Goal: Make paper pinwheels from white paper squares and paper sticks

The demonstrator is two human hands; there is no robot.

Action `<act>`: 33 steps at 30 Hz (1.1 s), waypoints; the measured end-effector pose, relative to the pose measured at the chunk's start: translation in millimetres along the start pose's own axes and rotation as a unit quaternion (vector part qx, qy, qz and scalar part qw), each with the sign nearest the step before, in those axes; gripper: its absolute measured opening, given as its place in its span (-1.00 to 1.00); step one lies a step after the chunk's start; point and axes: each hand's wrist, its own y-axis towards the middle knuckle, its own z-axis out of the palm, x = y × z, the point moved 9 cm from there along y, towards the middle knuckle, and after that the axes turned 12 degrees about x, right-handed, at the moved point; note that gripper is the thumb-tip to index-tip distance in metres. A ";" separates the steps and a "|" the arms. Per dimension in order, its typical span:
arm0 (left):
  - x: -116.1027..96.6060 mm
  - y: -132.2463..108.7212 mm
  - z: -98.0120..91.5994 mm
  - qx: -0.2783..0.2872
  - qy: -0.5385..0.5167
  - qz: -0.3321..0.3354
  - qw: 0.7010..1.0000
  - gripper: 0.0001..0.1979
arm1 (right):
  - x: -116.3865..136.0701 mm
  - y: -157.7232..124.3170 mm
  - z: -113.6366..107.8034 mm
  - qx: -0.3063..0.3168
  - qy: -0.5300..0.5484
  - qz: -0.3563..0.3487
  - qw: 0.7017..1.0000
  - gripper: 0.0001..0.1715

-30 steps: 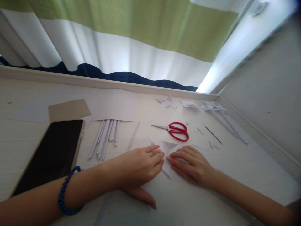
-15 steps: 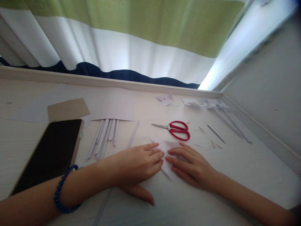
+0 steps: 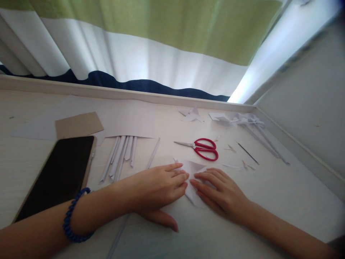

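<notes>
A small folded piece of white paper (image 3: 194, 168) lies on the pale table (image 3: 269, 194). My left hand (image 3: 159, 189) lies flat with its fingers stretched out, fingertips pressing on the paper's left side. My right hand (image 3: 219, 192) also lies flat, fingers extended over the paper's right part. The fingertips of both hands nearly meet. A blue coiled band (image 3: 71, 219) circles my left wrist. Red-handled scissors (image 3: 202, 148) lie just behind the paper.
A dark phone (image 3: 58, 174) lies at the left, with a brown card (image 3: 78, 125) and a white sheet (image 3: 126, 118) behind it. Several rolled paper sticks (image 3: 121, 155) lie mid-left. Paper pinwheels on sticks (image 3: 253, 127) and scraps sit at the back right. A striped curtain (image 3: 151, 50) hangs behind.
Both hands stay pressed on the folded paper; the fingertips have shifted only slightly. The view has moved a little.
</notes>
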 end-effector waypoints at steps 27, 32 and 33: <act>-2.4 0.4 2.5 0.005 0.019 0.009 1.000 -0.25 | -3.8 2.7 5.5 0.029 -0.001 -0.004 1.000 -0.67; -2.6 0.8 2.8 0.007 0.020 0.010 1.000 -0.24 | -4.1 2.2 6.5 0.029 0.000 -0.006 1.000 -0.67; -2.6 0.8 2.7 0.008 0.020 0.009 1.000 -0.24 | -4.1 1.7 6.6 0.030 0.000 -0.006 1.000 -0.67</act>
